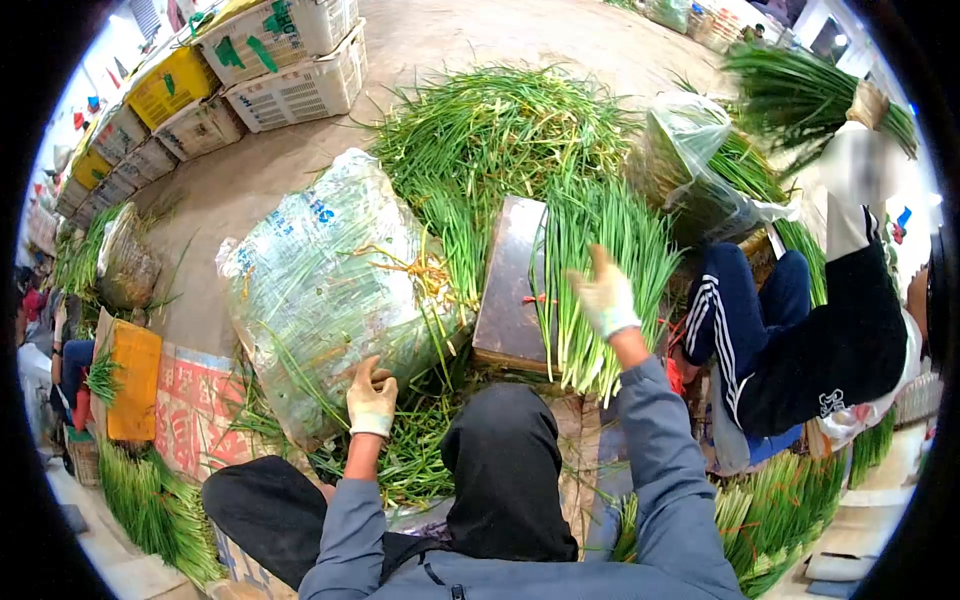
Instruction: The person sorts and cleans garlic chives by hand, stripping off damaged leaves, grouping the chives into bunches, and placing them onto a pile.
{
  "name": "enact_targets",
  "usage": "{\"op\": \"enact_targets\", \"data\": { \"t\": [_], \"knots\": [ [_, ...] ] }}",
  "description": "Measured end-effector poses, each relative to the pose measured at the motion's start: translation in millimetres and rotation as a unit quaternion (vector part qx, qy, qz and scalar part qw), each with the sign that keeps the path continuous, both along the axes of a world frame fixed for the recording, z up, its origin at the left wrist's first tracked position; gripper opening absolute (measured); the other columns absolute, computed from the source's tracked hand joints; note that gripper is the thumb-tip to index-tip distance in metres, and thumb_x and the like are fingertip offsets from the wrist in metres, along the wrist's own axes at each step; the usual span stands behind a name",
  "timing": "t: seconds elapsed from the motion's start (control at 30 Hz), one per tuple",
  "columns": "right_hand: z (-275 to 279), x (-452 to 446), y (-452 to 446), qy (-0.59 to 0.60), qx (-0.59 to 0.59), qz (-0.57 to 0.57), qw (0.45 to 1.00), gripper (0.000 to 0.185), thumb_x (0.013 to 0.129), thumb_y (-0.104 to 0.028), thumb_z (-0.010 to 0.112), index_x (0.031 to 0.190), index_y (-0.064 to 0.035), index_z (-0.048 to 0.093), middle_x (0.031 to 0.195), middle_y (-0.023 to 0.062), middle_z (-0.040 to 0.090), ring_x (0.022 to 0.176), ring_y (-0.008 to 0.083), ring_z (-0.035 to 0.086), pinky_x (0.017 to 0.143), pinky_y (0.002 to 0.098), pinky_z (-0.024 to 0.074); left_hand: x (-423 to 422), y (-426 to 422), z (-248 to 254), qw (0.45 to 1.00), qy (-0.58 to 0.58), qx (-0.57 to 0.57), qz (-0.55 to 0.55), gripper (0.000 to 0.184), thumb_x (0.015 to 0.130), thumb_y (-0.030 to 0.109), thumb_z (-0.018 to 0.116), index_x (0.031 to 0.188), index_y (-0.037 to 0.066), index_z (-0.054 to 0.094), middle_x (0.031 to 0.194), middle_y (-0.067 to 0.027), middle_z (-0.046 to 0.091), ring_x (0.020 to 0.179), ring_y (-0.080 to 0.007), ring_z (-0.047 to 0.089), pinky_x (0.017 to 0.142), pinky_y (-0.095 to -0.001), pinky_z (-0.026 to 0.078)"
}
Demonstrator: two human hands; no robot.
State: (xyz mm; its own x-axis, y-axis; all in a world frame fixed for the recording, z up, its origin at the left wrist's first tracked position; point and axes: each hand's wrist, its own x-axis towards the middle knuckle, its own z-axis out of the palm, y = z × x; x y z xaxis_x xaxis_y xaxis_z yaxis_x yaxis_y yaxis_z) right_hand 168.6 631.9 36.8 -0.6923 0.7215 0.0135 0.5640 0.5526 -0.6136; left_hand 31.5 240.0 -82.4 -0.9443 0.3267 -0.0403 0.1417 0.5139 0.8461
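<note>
My right hand (606,298), in a pale work glove, rests over a spread of green chives (625,235) with its fingers apart. The chives lie on a dark board (512,285), their pale stem ends toward me. A thin red tie (540,299) shows at their left edge. My left hand (372,402), also gloved, hovers beside a big clear plastic sack (325,285); its fingers are bent and apart, with nothing visible in them. Yellow string gathers the sack's right side.
A loose heap of chives (510,125) lies behind the board. Stacked crates (295,85) stand at the back left. On the right sits a person (820,350) whose raised hand holds a bunch of chives (810,95). A plastic bag (680,150) stands between us.
</note>
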Motion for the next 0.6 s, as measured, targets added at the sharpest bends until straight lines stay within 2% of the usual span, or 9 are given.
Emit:
{"op": "enact_targets", "data": {
  "t": [0.07, 0.13, 0.17, 0.27, 0.33, 0.47, 0.5, 0.53, 0.6],
  "knots": [
    [16, -59, -44, -0.035, -0.200, 0.081, 0.976, 0.076, 0.091, -0.046, 0.065, 0.145, 0.0024, 0.040, 0.140, 0.0274, 0.051, 0.128, 0.0380, 0.053, 0.110, 0.0411, 0.0422, -9, 9, -7, 0.998, 0.045, -0.047, 0.006, 0.043, 0.084, 0.009, 0.068, 0.126, 0.005, 0.058, 0.093, -0.0114, 0.073, 0.081, -0.0180, 0.070, 0.075, -0.0307, 0.056],
    [-53, -122, -67, -0.105, -0.086, 0.135, 0.981, 0.098, 0.088, -0.062, 0.058, 0.148, 0.0103, 0.029, 0.142, 0.0297, 0.048, 0.125, 0.0401, 0.056, 0.109, 0.0385, 0.0429, -19, 7, 0, 0.994, 0.095, -0.056, 0.026, 0.043, 0.085, 0.010, 0.069, 0.126, 0.005, 0.058, 0.093, -0.0111, 0.072, 0.081, -0.0185, 0.070, 0.075, -0.0310, 0.056],
    [-53, -149, -78, -0.166, -0.184, 0.117, 0.962, 0.100, 0.090, -0.063, 0.053, 0.147, 0.0144, 0.024, 0.139, 0.0320, 0.049, 0.123, 0.0405, 0.057, 0.106, 0.0371, 0.0449, -27, 4, 1, 0.986, 0.144, -0.067, 0.046, 0.043, 0.086, 0.011, 0.070, 0.127, 0.005, 0.058, 0.093, -0.0108, 0.072, 0.081, -0.0189, 0.070, 0.074, -0.0312, 0.056],
    [-101, -217, -76, -0.263, -0.109, 0.124, 0.951, 0.083, 0.099, -0.059, 0.036, 0.136, 0.0143, 0.041, 0.134, 0.0303, 0.055, 0.118, 0.0412, 0.059, 0.101, 0.0423, 0.0468, -60, -21, -9, 0.983, 0.158, -0.037, 0.091, 0.040, 0.089, 0.010, 0.068, 0.128, 0.005, 0.058, 0.091, -0.0116, 0.071, 0.075, -0.0200, 0.068, 0.070, -0.0345, 0.056],
    [-258, -272, -35, -0.324, -0.064, 0.104, 0.938, 0.075, 0.100, -0.056, 0.032, 0.131, 0.0092, 0.052, 0.129, 0.0263, 0.060, 0.118, 0.0389, 0.060, 0.102, 0.0410, 0.0465, -76, -34, -22, 0.980, 0.166, -0.042, 0.101, 0.038, 0.089, 0.010, 0.067, 0.126, 0.010, 0.058, 0.083, -0.0088, 0.065, 0.069, -0.0242, 0.063, 0.065, -0.0403, 0.052],
    [-217, -273, -44, -0.304, -0.153, 0.059, 0.938, 0.054, 0.096, -0.052, 0.048, 0.113, -0.0066, 0.070, 0.122, 0.0181, 0.065, 0.115, 0.0345, 0.062, 0.095, 0.0413, 0.0495, -88, -37, -44, 0.931, 0.342, -0.110, 0.056, 0.027, 0.088, 0.003, 0.063, 0.114, 0.009, 0.059, 0.076, -0.0113, 0.056, 0.052, -0.0246, 0.046, 0.052, -0.0395, 0.042],
    [-285, -283, -28, -0.296, -0.082, 0.149, 0.940, 0.054, 0.095, -0.054, 0.050, 0.111, -0.0075, 0.071, 0.119, 0.0186, 0.067, 0.109, 0.0371, 0.064, 0.091, 0.0422, 0.0510, -90, -36, -43, 0.929, 0.351, -0.103, 0.053, 0.029, 0.087, 0.002, 0.063, 0.115, 0.010, 0.059, 0.076, -0.0109, 0.055, 0.053, -0.0248, 0.046, 0.053, -0.0397, 0.042],
    [-254, -285, -35, -0.345, -0.108, 0.089, 0.928, 0.054, 0.095, -0.055, 0.051, 0.108, -0.0064, 0.072, 0.115, 0.0183, 0.069, 0.104, 0.0378, 0.066, 0.087, 0.0418, 0.0516, -91, -37, -42, 0.927, 0.359, -0.096, 0.051, 0.032, 0.086, 0.002, 0.064, 0.117, 0.010, 0.058, 0.076, -0.0106, 0.055, 0.054, -0.0249, 0.047, 0.054, -0.0399, 0.043],
    [-350, -283, -16, -0.231, -0.109, 0.186, 0.949, 0.054, 0.094, -0.055, 0.054, 0.108, -0.0058, 0.072, 0.114, 0.0174, 0.069, 0.102, 0.0373, 0.066, 0.086, 0.0416, 0.0519, -93, -38, -40, 0.935, 0.341, -0.085, 0.048, 0.033, 0.085, 0.001, 0.063, 0.116, 0.011, 0.058, 0.079, -0.0108, 0.056, 0.056, -0.0247, 0.048, 0.055, -0.0404, 0.043]
  ]
}}
